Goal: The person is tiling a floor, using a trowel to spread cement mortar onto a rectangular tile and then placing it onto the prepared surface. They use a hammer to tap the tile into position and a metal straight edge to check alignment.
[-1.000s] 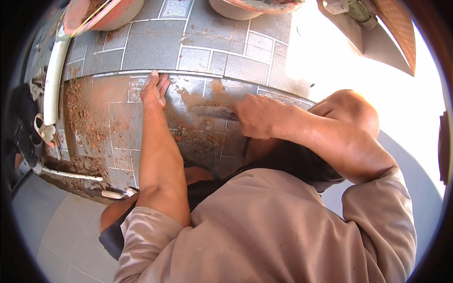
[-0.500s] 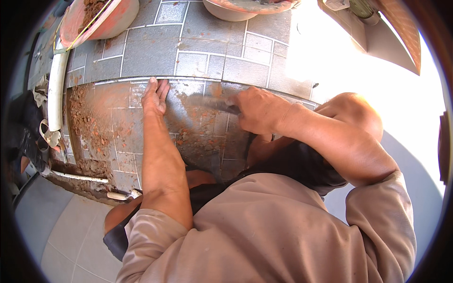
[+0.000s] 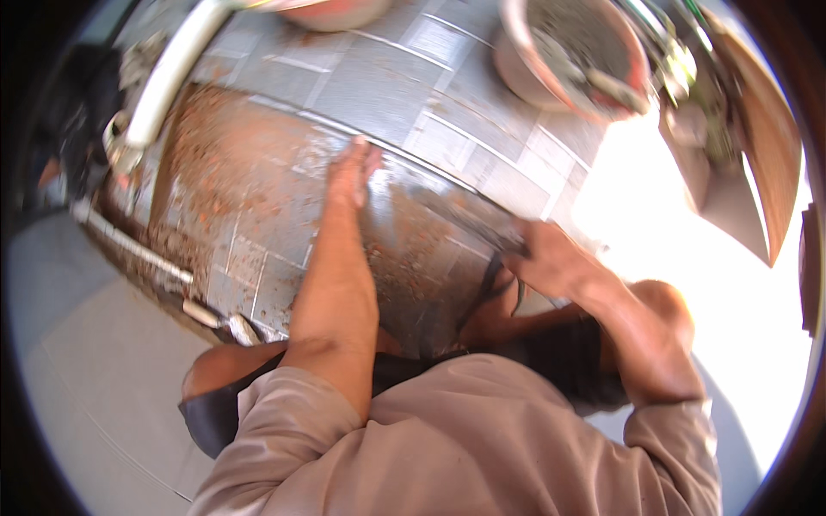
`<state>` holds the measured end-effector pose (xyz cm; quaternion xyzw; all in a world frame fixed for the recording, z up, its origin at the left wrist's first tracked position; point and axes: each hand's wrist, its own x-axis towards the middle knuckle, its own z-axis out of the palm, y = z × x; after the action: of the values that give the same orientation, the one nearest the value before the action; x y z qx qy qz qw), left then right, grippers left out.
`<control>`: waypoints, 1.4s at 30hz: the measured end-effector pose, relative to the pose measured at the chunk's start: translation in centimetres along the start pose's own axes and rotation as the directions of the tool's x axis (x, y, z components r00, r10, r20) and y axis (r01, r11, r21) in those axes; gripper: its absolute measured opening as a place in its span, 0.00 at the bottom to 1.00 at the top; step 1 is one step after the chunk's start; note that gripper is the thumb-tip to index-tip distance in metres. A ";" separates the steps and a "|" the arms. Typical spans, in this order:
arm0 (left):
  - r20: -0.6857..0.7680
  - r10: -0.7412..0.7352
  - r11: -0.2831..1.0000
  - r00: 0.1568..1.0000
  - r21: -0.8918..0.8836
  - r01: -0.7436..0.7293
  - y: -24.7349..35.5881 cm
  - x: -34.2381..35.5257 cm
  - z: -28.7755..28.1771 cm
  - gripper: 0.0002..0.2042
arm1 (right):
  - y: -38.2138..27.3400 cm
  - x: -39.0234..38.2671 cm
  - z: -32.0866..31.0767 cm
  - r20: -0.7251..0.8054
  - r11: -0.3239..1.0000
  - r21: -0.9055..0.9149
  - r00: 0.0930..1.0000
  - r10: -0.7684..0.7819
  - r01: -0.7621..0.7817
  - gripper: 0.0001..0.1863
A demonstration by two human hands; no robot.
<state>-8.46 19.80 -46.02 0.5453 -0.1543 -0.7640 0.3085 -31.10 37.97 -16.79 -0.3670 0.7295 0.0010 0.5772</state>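
My left hand (image 3: 351, 175) rests on the grey patterned tile surface (image 3: 267, 275), against the pale raised edge that crosses it. Its fingers are stretched out and hold nothing I can see. To the right, my right hand (image 3: 555, 258) is closed around a long flat dark-grey tool (image 3: 477, 225), blurred by motion. The tool points left toward my left hand, low over the tiles; whether it touches them I cannot tell. Reddish soil crumbs (image 3: 224, 163) are scattered over the tiles, left of and below my left hand.
A bucket (image 3: 509, 56) of wet grey mortar stands at the far right, a handled tool (image 3: 615, 89) in it. Another basin (image 3: 340, 13) is at the far edge. A white pipe (image 3: 176, 77) lies at left. Near my left knee is a wooden-handled tool (image 3: 202, 313).
The view has turned and shifted, bringing the mortar bucket into fuller sight. My right hand has drawn back toward me and rightward with the grey tool; my left hand stays at the tile edge.
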 end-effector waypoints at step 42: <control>-0.301 0.330 0.888 0.895 -0.224 -0.402 -11.0 7.4 1.7 0.25 | -20.3 16.6 7.9 0.058 0.941 0.326 0.991 -0.117 0.092 0.21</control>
<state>-14.95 23.26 -57.14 0.5500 -0.1045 -0.6290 0.5393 -14.60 17.67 -24.85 -0.3055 0.6766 -0.1352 0.6562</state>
